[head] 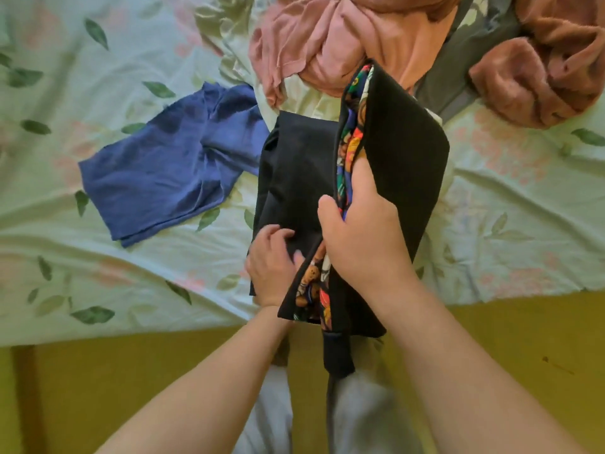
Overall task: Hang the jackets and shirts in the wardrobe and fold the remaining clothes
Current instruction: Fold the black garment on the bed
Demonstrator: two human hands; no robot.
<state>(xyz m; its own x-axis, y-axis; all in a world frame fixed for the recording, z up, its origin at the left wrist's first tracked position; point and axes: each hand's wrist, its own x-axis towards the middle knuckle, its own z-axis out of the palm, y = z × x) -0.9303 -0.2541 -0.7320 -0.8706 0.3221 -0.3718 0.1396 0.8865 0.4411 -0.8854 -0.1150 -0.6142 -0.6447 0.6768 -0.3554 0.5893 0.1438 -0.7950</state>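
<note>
Right hand [357, 237] clutching black garment [399, 142], left hand [271, 260] pressing it onto leafy bedsheet [98, 283].

Matt black cloth garment [399, 152] with printed lining, fuzzy brown fleece [550, 60], smooth floral cotton sheet [98, 257].
</note>
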